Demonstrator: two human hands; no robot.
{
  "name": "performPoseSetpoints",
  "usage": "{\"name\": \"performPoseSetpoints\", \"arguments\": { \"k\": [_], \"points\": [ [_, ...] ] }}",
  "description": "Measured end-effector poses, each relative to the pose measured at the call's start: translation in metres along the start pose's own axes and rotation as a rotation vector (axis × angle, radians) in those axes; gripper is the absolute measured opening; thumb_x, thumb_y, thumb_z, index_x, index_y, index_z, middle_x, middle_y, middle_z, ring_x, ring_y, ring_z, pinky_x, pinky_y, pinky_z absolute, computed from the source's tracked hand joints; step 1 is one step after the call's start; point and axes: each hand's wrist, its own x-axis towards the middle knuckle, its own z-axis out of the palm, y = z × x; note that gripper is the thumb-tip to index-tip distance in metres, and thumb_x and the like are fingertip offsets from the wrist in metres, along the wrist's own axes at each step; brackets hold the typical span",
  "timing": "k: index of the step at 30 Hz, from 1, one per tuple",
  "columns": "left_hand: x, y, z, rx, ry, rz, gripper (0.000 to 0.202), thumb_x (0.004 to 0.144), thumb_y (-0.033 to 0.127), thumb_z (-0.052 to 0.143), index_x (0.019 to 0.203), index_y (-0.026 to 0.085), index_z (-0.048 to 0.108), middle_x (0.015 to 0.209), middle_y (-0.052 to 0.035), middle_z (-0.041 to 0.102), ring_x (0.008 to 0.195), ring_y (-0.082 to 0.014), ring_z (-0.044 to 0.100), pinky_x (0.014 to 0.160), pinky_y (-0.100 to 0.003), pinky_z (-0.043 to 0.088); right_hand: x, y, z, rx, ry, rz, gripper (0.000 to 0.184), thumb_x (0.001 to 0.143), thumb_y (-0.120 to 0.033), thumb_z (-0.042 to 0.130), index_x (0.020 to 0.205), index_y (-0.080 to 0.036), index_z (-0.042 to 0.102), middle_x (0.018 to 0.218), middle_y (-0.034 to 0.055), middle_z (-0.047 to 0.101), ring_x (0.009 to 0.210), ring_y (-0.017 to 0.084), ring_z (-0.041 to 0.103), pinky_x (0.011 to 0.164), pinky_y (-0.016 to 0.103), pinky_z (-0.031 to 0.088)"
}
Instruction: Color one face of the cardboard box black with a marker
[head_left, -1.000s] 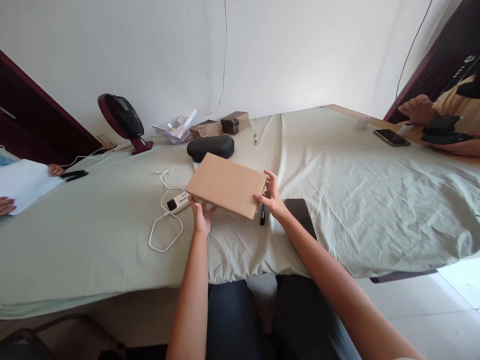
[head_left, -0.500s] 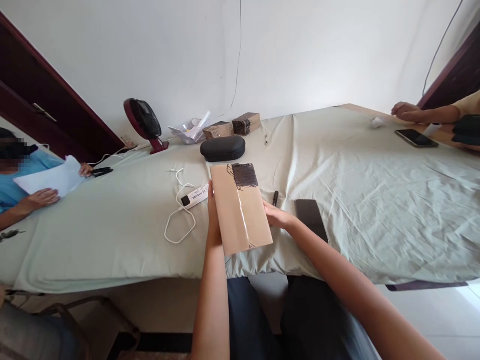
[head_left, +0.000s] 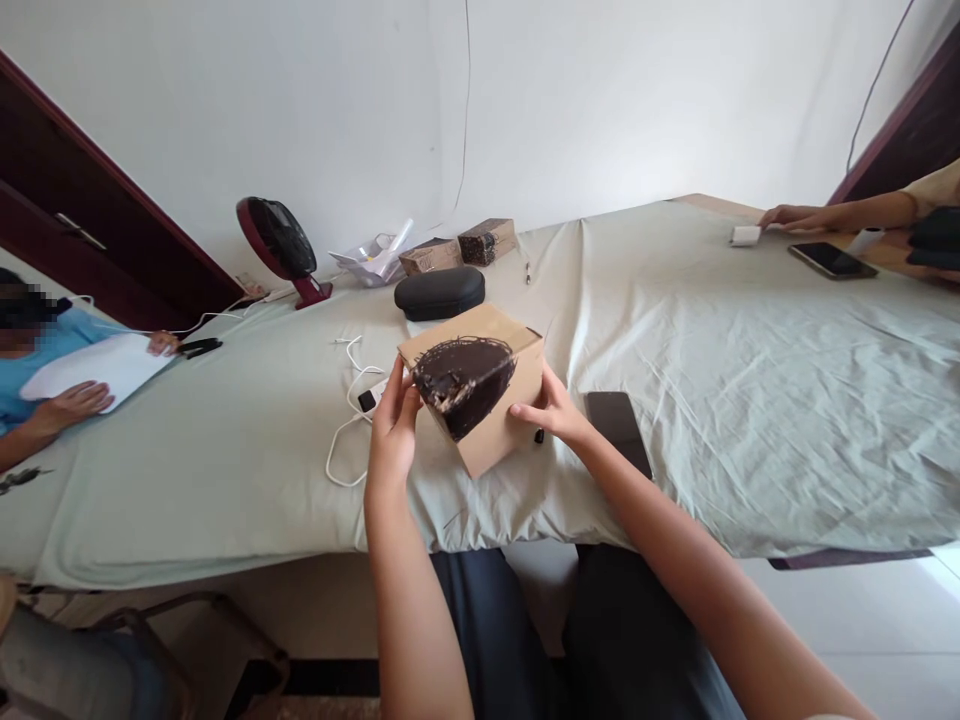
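Now the box (head_left: 480, 390) is being turned from its taped face, a blackened corner (head_left: 452, 388) thereby being exposed; it is being clamped between left hand (head_left: 394, 425) and right hand (head_left: 556, 408) near the front edge of the table (head_left: 247, 440).

You are wearing dark trousers (head_left: 491, 630), nearly black, the cloth showing a navy tint at your left leg (head_left: 480, 605) and turning greyish blue along the outer side of your right leg (head_left: 645, 640). Your left forearm (head_left: 416, 590) and right forearm (head_left: 675, 530) are showing bare and tapering to slim wrists (head_left: 386, 490), and your left hand (head_left: 392, 430) and right hand (head_left: 555, 412) are going bare too.
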Motion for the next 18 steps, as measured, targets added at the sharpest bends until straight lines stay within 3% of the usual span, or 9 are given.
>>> {"name": "performPoseSetpoints", "arguments": {
  "k": [2,5,7,9,14,18],
  "points": [
    [-0.007,0.012,0.007,-0.032,-0.064,-0.022,0.072,0.088,0.07,0.076,0.149,0.033,0.066,0.154,-0.0079,0.064,0.148,-0.0346,0.057,0.118,-0.048,0.054,0.0,0.004,-0.002,-0.134,-0.014,-0.097,0.099,0.083,-0.074,0.081,0.164,-0.028,0.047,0.162,0.0135,0.055,0.156,0.04,0.046,0.134,0.06,0.034],
    [-0.019,0.023,0.012,-0.048,-0.126,-0.052,0.074,0.083,0.045,0.087,0.152,0.033,0.062,0.152,-0.0067,0.063,0.152,-0.034,0.053,0.127,-0.046,0.046,0.0,0.008,-0.001,-0.241,-0.056,-0.186,0.091,0.088,-0.07,0.079,0.163,-0.029,0.049,0.164,0.0141,0.053,0.16,0.039,0.041,0.135,0.062,0.029],
    [-0.022,0.024,0.013,-0.038,-0.063,-0.088,0.077,0.078,0.024,0.083,0.152,0.031,0.06,0.147,-0.0063,0.066,0.149,-0.0335,0.056,0.128,-0.045,0.045,0.0,0.01,0.001,-0.265,-0.08,-0.219,0.088,0.089,-0.068,0.078,0.163,-0.03,0.05,0.164,0.0132,0.053,0.161,0.037,0.04,0.135,0.061,0.03],
    [-0.021,0.023,0.013,-0.024,0.015,-0.126,0.076,0.077,0.016,0.076,0.15,0.03,0.061,0.144,-0.006,0.067,0.148,-0.0341,0.056,0.129,-0.049,0.043,0.0,0.011,0.003,-0.27,-0.101,-0.244,0.085,0.092,-0.066,0.078,0.164,-0.031,0.049,0.167,0.012,0.051,0.162,0.036,0.039,0.136,0.059,0.03],
    [-0.014,0.028,0.015,0.079,0.028,-0.144,0.072,0.077,0.011,0.077,0.145,0.031,0.066,0.144,-0.005,0.067,0.154,-0.035,0.05,0.137,-0.055,0.026,0.001,0.014,0.003,-0.279,-0.123,-0.263,0.093,0.094,-0.063,0.077,0.171,-0.032,0.037,0.176,0.0117,0.037,0.164,0.035,0.036,0.135,0.058,0.032],
    [-0.014,0.025,0.015,0.083,0.039,-0.13,0.074,0.079,0.014,0.081,0.148,0.032,0.063,0.149,-0.0048,0.065,0.156,-0.0361,0.047,0.137,-0.056,0.028,0.002,0.019,0.001,-0.276,-0.119,-0.208,0.091,0.092,-0.066,0.077,0.169,-0.031,0.042,0.171,0.0122,0.045,0.161,0.035,0.041,0.135,0.057,0.032]
  ]
}}
